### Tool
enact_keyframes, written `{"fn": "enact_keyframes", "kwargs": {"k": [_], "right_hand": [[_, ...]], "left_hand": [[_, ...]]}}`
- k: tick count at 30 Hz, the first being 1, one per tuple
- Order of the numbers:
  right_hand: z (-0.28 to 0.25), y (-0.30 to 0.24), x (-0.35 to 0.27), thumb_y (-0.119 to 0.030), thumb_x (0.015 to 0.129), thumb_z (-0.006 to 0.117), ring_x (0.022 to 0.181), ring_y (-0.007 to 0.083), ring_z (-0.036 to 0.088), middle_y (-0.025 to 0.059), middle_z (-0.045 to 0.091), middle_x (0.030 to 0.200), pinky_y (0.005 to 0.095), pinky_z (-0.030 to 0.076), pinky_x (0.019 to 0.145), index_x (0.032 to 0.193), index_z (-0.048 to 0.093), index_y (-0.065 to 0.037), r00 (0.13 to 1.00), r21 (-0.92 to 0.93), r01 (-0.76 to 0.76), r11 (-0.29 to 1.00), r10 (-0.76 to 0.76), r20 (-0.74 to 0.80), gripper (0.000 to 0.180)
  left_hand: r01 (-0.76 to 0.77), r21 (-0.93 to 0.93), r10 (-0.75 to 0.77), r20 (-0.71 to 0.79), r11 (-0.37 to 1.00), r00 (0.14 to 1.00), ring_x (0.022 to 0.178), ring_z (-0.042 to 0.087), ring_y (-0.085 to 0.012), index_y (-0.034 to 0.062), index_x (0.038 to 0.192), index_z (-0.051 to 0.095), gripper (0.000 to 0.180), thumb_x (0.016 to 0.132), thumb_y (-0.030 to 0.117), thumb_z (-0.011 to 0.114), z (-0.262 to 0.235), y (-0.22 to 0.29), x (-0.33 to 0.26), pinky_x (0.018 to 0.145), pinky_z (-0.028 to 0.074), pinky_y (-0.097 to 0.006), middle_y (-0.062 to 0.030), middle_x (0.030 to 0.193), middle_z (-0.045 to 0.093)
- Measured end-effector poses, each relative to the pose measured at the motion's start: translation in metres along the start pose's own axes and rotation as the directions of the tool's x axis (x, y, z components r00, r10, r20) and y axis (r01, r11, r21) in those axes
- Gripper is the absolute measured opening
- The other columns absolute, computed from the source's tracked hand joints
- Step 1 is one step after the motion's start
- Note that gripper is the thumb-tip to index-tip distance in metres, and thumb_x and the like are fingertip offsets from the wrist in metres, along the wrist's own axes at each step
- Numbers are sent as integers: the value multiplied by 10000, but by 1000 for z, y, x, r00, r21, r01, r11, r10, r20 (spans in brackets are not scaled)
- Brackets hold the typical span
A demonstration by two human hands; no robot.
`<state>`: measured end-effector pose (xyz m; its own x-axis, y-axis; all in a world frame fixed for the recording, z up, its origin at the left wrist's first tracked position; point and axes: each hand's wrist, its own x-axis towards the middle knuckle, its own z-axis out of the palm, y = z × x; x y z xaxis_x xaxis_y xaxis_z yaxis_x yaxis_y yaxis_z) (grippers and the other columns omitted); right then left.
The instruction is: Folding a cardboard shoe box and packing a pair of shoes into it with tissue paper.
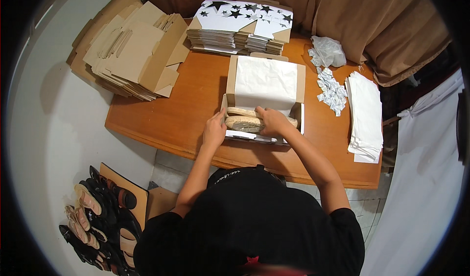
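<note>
A shoebox (302, 124) stands with its lid raised at the back, near the front edge of the table. White tissue paper (266, 82) lines the raised lid. Inside lies a pair of shoes (244, 123) with tan, woven-looking soles, turned on their sides. My left hand (214, 130) grips the box's left wall, thumb side near the shoes. Reaching in from the right, my right hand (274, 122) has its fingers closed on the shoes. Its fingertips and the shoes' uppers are mostly hidden.
Flattened brown cardboard boxes (132, 51) are stacked at the back left, star-printed flat boxes (240, 24) behind the shoebox. On the right are a plastic bag (329, 51), small white sachets (332, 91) and stacked tissue sheets (364, 114). Several sandals (100, 217) lie low at the left.
</note>
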<state>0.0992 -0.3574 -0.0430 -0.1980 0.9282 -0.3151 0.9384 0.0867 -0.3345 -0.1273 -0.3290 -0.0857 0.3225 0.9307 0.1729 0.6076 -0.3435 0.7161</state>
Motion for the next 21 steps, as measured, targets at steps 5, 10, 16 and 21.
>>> {"fn": "enact_keyframes", "kwargs": {"k": [5, 10, 16, 21], "right_hand": [[2, 2, 9, -203, 586, 741, 964, 360, 570, 186, 564, 1033, 425, 486, 811, 1162, 430, -121, 999, -39, -15, 999, 17, 32, 659], [19, 14, 14, -222, 591, 739, 1003, 346, 562, 174, 556, 1077, 417, 479, 839, 1202, 426, -137, 999, -37, -30, 999, 30, -15, 692], [13, 10, 16, -252, 549, 761, 1052, 342, 517, 175, 526, 1121, 414, 451, 878, 1275, 392, -119, 996, -87, -75, 993, 79, 42, 825], [17, 11, 6, -241, 540, 782, 1121, 344, 431, 193, 445, 1188, 408, 415, 919, 1300, 346, -86, 994, -97, -109, 989, 108, -17, 890]], "left_hand": [[28, 37, -30, 52, 999, 998, 993, 544, -386, 38, 1221, 512, 478, 748, -30, 505, -5, 8, 4, 854, 456, -392, -221, 1149, 547], [86, 110, -103, 160, 990, 982, 1046, 527, -358, 58, 1214, 520, 462, 758, -8, 521, -12, 21, 10, 873, 447, -408, -171, 1194, 535], [6, 319, -45, 117, 948, 992, 1310, 221, -369, 110, 1209, 528, 490, 738, 128, 661, -2, 49, 16, 1019, 224, -568, -168, 1383, 326], [-155, 323, 76, 245, 934, 967, 1351, 58, -394, 121, 1208, 528, 583, 675, 229, 736, 12, 77, 21, 1018, 71, -642, -208, 1433, 188]]}}
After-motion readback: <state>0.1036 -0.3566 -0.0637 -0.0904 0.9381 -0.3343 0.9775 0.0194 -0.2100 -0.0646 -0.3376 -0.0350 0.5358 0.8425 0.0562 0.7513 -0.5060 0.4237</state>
